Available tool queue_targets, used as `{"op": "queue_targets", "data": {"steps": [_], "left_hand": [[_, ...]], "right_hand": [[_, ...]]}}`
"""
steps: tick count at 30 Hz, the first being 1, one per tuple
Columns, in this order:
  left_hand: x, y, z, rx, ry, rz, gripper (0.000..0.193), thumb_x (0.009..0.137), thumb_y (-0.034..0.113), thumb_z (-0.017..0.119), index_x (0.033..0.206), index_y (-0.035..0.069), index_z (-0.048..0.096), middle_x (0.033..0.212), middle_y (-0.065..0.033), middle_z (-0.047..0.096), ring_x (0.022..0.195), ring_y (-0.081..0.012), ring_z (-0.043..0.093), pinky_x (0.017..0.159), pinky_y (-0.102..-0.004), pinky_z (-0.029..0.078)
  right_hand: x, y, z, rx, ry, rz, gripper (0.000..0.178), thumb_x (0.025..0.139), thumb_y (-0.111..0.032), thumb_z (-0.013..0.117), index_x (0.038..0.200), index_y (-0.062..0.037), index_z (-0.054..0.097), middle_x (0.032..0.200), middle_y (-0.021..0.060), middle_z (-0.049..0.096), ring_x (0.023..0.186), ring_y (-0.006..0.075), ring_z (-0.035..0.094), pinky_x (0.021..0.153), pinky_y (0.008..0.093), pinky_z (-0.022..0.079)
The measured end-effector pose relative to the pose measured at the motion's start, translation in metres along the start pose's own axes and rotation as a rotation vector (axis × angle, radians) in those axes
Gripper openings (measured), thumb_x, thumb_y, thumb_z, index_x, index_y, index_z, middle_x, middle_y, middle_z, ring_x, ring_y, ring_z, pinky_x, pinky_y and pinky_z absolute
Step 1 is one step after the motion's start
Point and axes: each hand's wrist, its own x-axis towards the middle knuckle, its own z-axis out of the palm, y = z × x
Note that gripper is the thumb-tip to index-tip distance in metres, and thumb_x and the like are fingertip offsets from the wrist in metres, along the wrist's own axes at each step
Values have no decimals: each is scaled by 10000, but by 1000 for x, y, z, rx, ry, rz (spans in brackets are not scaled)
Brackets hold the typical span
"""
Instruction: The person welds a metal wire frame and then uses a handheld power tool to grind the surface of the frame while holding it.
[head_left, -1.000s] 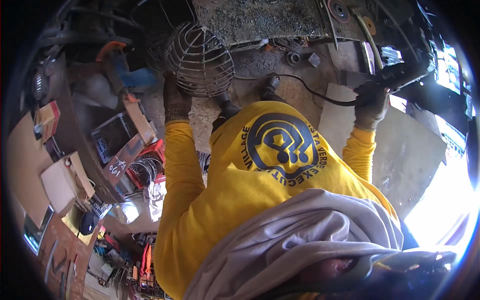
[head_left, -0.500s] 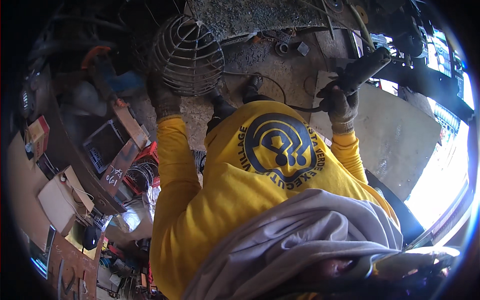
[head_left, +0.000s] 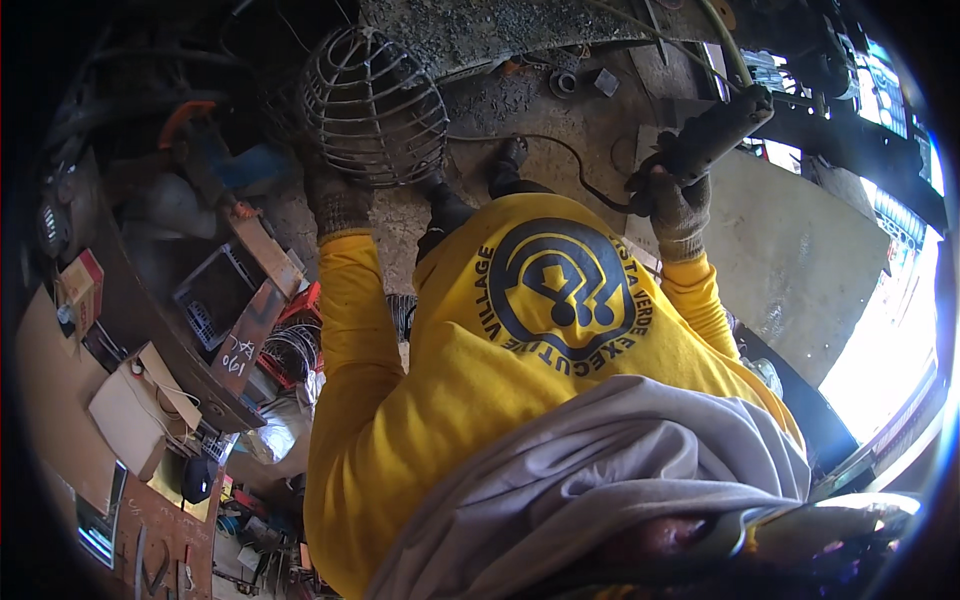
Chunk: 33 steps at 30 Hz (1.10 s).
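overhead, wire cage point(head_left: 372, 105) atop left hand point(head_left: 338, 205), right hand point(head_left: 680, 205) gripping power tool point(head_left: 712, 128)

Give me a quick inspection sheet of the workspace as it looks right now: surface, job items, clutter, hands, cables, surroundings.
Surface: rough grey concrete floor, dusty, small metal bits lying on it.
Job's things: round wire cage, held off the floor; dark handheld power tool, raised at an angle.
Clutter: cardboard boxes, wooden plank, coils of wire on the person's left.
Hands: left hand, gloved, at the cage's lower edge; right hand, gloved, gripping the tool.
Cables: black cord running across the floor to the tool.
Surroundings: pale board on the right; bright daylight beyond it.
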Motion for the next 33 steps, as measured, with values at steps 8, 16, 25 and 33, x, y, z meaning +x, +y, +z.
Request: {"op": "queue_targets", "data": {"steps": [8,16,25,33], "left_hand": [[-20,-36,40,253,201,145,644,912,438,636,1416,97,426,1400,-108,512,1221,-270,544,1056,-445,444],[2,-52,22,561,532,105,704,928,574,540,1378,38,463,1345,-129,551,1146,-239,584,981,-363,485],[7,-67,25,766,621,128,838,876,677,514,1371,3,476,1295,-147,582,1117,-238,598,918,-336,488],[41,-39,-11,583,347,157,725,927,589,490,1390,31,465,1378,-128,529,1210,-256,530,1041,-386,397]], "right_hand": [[-1,6,-25,-83,-78,-168,645,888,-319,665,1328,80,415,891,84,643,739,136,626,667,249,502],[5,-36,-34,-463,-24,-81,504,817,-291,748,1194,-11,564,828,69,671,737,150,646,698,289,509],[12,-44,-37,-685,39,-109,463,793,-239,761,1160,-28,575,859,142,677,770,233,683,697,339,523],[10,-45,-28,-271,25,-53,402,869,-124,662,1237,-2,554,787,24,616,667,91,611,601,254,517]]}}
